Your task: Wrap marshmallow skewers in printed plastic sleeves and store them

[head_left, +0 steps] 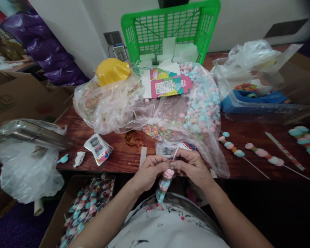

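At the table's front edge, a wrapped candy skewer [164, 184] with pink and pale blue pieces points down toward my body. My left hand [153, 169] pinches it near the top, where the stick comes out of the wrapper. From the other side, my right hand [192, 168] closes its thumb and fingers at the same spot, beside the white stick. The fingertips of both hands nearly meet there and cover the wrapper's gathered end. Just behind them lies a stack of printed cards or bags [165, 148], partly hidden by my hands.
Clear bags of candy [204, 103] fill the middle, with a printed box [167, 84] on top and a green basket [170, 20] behind. Unwrapped skewers [265, 155] lie right. A carton of wrapped skewers [88, 203] stands below left. A steel flask [36, 132] and printed cards [98, 150] are left.
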A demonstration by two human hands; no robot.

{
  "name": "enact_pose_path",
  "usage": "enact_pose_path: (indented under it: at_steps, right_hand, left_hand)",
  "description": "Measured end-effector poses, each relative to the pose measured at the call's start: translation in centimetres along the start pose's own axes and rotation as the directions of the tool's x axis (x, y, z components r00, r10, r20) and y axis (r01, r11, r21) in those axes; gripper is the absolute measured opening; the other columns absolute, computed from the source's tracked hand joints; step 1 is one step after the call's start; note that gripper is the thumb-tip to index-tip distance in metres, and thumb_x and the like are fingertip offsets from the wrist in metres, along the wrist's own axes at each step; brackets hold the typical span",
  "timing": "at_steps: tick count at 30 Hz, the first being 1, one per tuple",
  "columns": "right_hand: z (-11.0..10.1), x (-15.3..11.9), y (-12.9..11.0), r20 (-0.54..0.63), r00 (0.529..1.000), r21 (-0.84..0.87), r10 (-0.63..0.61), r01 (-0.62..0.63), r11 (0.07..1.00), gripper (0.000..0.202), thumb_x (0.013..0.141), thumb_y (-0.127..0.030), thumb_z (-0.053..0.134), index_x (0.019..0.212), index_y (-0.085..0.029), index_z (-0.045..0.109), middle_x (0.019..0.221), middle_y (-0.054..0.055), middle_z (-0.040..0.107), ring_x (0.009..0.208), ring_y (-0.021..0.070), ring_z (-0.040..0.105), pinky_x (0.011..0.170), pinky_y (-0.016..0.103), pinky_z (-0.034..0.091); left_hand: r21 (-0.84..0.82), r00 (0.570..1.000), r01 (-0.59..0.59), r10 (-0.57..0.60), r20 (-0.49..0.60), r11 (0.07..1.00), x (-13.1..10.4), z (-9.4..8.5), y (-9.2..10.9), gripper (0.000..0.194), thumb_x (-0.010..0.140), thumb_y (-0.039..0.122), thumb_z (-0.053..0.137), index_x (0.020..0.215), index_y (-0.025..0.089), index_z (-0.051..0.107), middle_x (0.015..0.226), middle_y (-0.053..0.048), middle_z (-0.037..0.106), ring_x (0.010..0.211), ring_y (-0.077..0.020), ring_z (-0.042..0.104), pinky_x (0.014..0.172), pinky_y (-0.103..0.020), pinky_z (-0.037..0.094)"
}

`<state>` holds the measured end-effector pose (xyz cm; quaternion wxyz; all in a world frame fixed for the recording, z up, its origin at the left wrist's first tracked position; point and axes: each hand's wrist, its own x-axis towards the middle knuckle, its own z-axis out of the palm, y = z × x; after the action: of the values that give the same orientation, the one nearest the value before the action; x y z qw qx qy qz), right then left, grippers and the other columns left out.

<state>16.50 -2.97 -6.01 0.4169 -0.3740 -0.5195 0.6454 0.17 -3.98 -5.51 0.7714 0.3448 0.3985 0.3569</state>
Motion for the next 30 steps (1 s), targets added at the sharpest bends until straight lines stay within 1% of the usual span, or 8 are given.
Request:
enact_pose_path:
  at_steps: [6,10,14,17,20,23,26,30]
  right_hand:
    - [0.2,-0.3,0.2,-0.032,0.969,-0.384,-0.246,0.215,0.898,0.021,0.082,-0.025,0.059,0.064,-0.018,0.052,0.064,-0.001,0.049,0.057,0.0095,0.048,0.049,0.021,0.04]
    - [1.4,-0.7,0.7,-0.098,0.949,-0.415,-0.3,0.235,0.879,0.022,0.086,-0.026,0.054,0.066,-0.018,0.053,0.062,-0.001,0.054,0.058,0.0111,0.052,0.055,0.023,0.042]
    - [2.5,-0.7,1.2,-0.217,0.945,-0.319,-0.246,0.169,0.932,0.024,0.089,-0.028,0.051,0.067,-0.019,0.053,0.057,-0.002,0.055,0.054,0.0119,0.052,0.055,0.025,0.044]
    - [1.8,-0.7,0.9,-0.242,0.863,-0.538,-0.444,0.262,0.802,0.013,0.087,-0.023,0.053,0.075,-0.02,0.058,0.068,0.001,0.059,0.063,0.0142,0.055,0.059,0.028,0.045]
    - [0.1,-1.0,0.0,0.127,0.738,-0.831,-0.663,0.444,0.336,0.024,0.083,-0.013,0.053,0.101,-0.025,0.065,0.105,0.008,0.064,0.096,0.0224,0.057,0.083,0.04,0.043]
    - [-1.4,-1.0,-0.8,0.517,0.691,-0.803,-0.505,0.596,-0.005,0.04,0.085,-0.011,0.048,0.117,-0.032,0.06,0.122,0.004,0.062,0.117,0.0263,0.048,0.097,0.05,0.031]
    - [-1.9,-0.8,-1.5,0.663,0.628,-0.704,-0.408,0.709,-0.052,0.039,0.088,-0.009,0.042,0.118,-0.026,0.058,0.111,0.002,0.068,0.115,0.0236,0.049,0.097,0.049,0.027]
    - [-1.2,-0.4,-2.0,0.703,0.581,-0.647,-0.411,0.762,-0.03,0.028,0.086,-0.006,0.04,0.098,-0.018,0.063,0.088,0.004,0.069,0.096,0.0208,0.054,0.09,0.044,0.03]
  left_hand:
    - [0.017,0.981,0.096,-0.098,0.167,0.995,-0.3,-0.9,0.7,0.035,0.072,0.044,0.073,0.078,0.01,0.068,0.064,-0.001,0.057,0.054,-0.0069,0.044,0.053,-0.019,0.036]
    - [0.139,0.961,0.112,-0.143,0.238,0.984,-0.3,-1.7,1.3,0.038,0.075,0.047,0.069,0.076,0.009,0.068,0.065,-0.003,0.058,0.056,-0.0074,0.044,0.053,-0.019,0.032]
    - [0.131,0.974,0.068,-0.095,0.206,0.989,0.0,-1.9,1.3,0.035,0.073,0.044,0.071,0.07,0.01,0.064,0.06,0.0,0.056,0.054,-0.0056,0.043,0.054,-0.017,0.032]
    - [0.107,0.985,0.057,-0.073,0.153,0.993,0.1,-1.9,1.0,0.036,0.072,0.043,0.071,0.06,0.01,0.06,0.053,0.001,0.052,0.049,-0.0056,0.043,0.052,-0.018,0.035]
    - [0.05,0.978,0.134,-0.14,0.155,0.99,0.0,-2.0,0.7,0.037,0.068,0.044,0.072,0.058,0.012,0.056,0.05,0.001,0.053,0.048,-0.0102,0.054,0.051,-0.021,0.043]
    - [0.02,0.95,0.225,-0.224,0.217,0.974,-0.2,-2.2,0.4,0.035,0.065,0.042,0.073,0.057,0.012,0.055,0.049,0.0,0.056,0.041,-0.0113,0.055,0.04,-0.02,0.041]
    - [0.015,0.91,0.278,-0.268,0.315,0.96,-0.3,-2.4,0.0,0.034,0.061,0.039,0.076,0.056,0.012,0.056,0.049,-0.001,0.056,0.037,-0.009,0.05,0.035,-0.018,0.035]
    - [0.091,0.871,0.268,-0.282,0.402,0.959,-0.7,-2.8,0.0,0.041,0.067,0.05,0.072,0.068,0.012,0.058,0.056,0.0,0.056,0.038,-0.0065,0.046,0.039,-0.019,0.035]
